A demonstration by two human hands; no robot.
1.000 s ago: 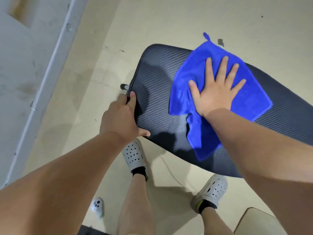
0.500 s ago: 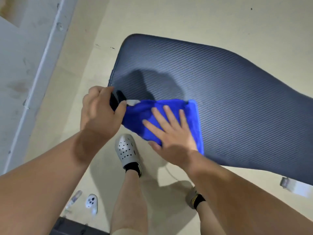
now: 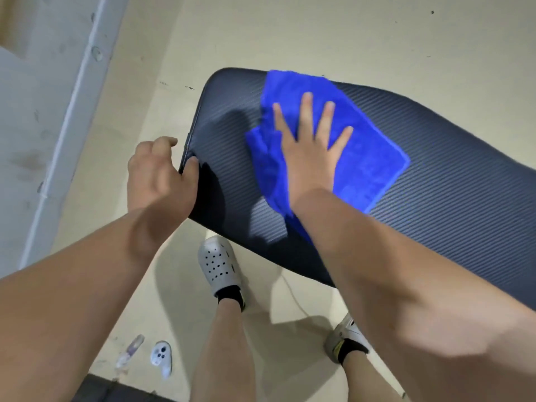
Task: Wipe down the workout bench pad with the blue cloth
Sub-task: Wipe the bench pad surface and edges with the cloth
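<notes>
Near the rounded end of the bench pad (image 3: 452, 216), the right hand (image 3: 313, 161) presses the blue cloth (image 3: 374, 169) flat-palmed, the left hand (image 3: 158, 175) grips the pad's edge; wiping seems underway, most length apparently remaining.

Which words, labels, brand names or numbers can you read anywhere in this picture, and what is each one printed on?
No text can be read anywhere in this view.
bench pad: ribbed pattern only, no logo visible.
blue cloth: plain, no label showing.
white controller on the floor: dark button marks, too small to read.
small bottle beside it: blurred, so any label is unreadable.
</notes>
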